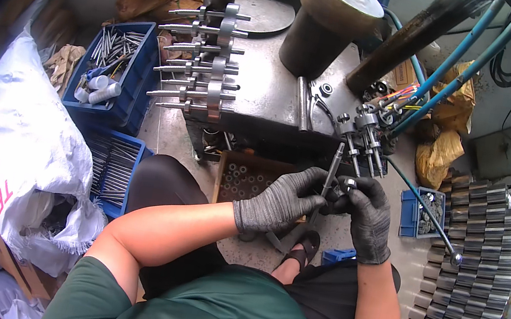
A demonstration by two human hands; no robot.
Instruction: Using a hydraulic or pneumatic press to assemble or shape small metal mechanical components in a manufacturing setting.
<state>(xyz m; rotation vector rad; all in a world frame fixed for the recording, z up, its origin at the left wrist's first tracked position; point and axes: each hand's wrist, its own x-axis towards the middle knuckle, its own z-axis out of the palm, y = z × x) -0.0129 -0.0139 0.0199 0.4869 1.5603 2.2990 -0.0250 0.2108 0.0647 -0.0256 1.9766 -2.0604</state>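
Note:
Both my hands wear grey gloves and meet in front of the metal bench's near edge. My left hand (277, 198) is closed round a thin metal shaft (335, 163) that stands nearly upright, its tip pointing away from me. Close beside it, my right hand (368, 220) pinches a small shiny metal nut or collar (350, 183); the fingers partly hide it. Just beyond the right hand, several shafts with round metal discs (368, 125) lie at the bench corner. More shafts with thick discs (219, 67) stick out in a row along the bench's left side.
A large metal cylinder (320, 35) stands on the bench (258, 85). Below it, a brown tray (221, 184) holds rings. At left are a blue bin (140, 99) of rods and a white sack (31, 129). A ball-ended lever (455, 258) juts out near stacked metal cylinders (474, 264) at right.

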